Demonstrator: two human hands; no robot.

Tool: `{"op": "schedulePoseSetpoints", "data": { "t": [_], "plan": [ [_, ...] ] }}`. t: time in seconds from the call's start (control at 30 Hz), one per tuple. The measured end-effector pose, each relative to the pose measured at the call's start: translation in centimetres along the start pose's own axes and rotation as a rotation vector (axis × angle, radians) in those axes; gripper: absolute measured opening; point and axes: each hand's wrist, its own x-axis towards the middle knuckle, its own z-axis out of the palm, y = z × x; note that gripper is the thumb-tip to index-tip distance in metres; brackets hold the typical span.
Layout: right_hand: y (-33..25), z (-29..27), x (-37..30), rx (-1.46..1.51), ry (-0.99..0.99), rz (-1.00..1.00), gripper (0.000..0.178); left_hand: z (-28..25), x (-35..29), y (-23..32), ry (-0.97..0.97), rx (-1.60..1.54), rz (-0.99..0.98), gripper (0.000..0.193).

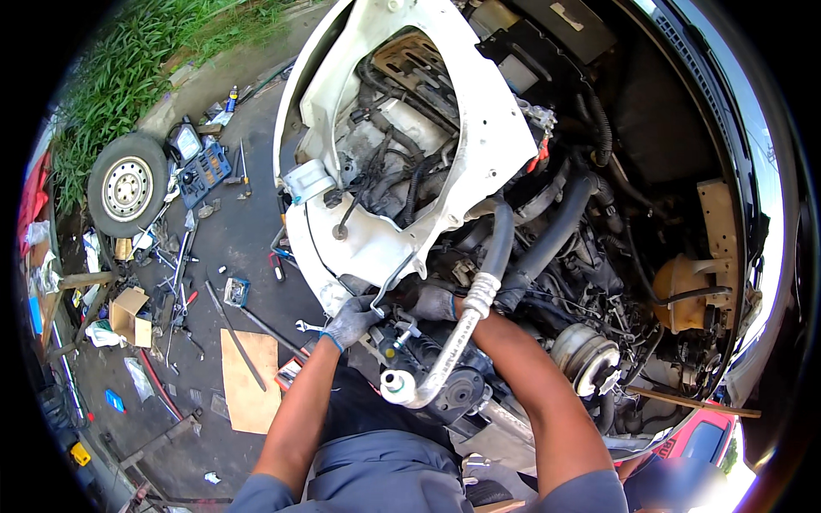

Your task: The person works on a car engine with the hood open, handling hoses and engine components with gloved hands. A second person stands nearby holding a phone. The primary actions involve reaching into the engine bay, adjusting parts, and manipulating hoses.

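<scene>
Both my hands wear grey gloves and reach into the front of a partly dismantled vehicle. My left hand (351, 323) is closed at the edge of the white body panel (487, 141), beside a thin bent metal line (395, 278). What its fingers hold is hidden. An open-ended wrench (307, 326) shows just left of that wrist; whether the hand holds it, I cannot tell. My right hand (435, 303) reaches in among the engine parts, its fingers hidden in shadow. Close by that wrist runs a silver pipe (451, 355) with a white-capped end.
Black hoses (547, 239) and a yellowed tank (680, 292) fill the engine bay at right. On the ground at left lie a wheel (128, 185), a blue tool case (203, 173), cardboard (248, 376), a long bar (235, 333) and scattered tools. Another person (676, 486) is at lower right.
</scene>
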Motion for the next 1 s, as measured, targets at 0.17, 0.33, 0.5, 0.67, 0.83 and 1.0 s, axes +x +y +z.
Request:
{"op": "schedulePoseSetpoints", "data": {
  "t": [0.17,0.33,0.5,0.67,0.83,1.0],
  "plan": [
    [0.8,0.4,-0.1,-0.01,0.041,0.002,0.04,0.1,0.8,-1.5,-0.001,0.053,0.044,0.037],
    [-5.3,-3.9,-1.4,0.033,-0.024,0.087,0.047,-1.0,-0.6,-1.4,0.052,0.101,0.047,0.035],
    [2.0,0.5,0.5,0.025,-0.047,0.177,0.052,1.3,0.0,1.1,0.004,0.167,-0.021,0.035],
    [-1.3,-0.5,-0.8,-0.004,-0.105,0.146,0.047,2.1,-1.7,1.9,0.062,0.14,0.015,0.028],
    [-1.9,-2.1,-5.4,0.176,0.032,0.109,0.044,2.6,-0.9,1.3,0.095,0.245,-0.064,0.023],
    [-6.4,-4.6,-10.4,0.738,0.219,0.158,0.065,2.8,-1.5,1.6,0.124,0.23,0.009,0.029]
  ]
}}
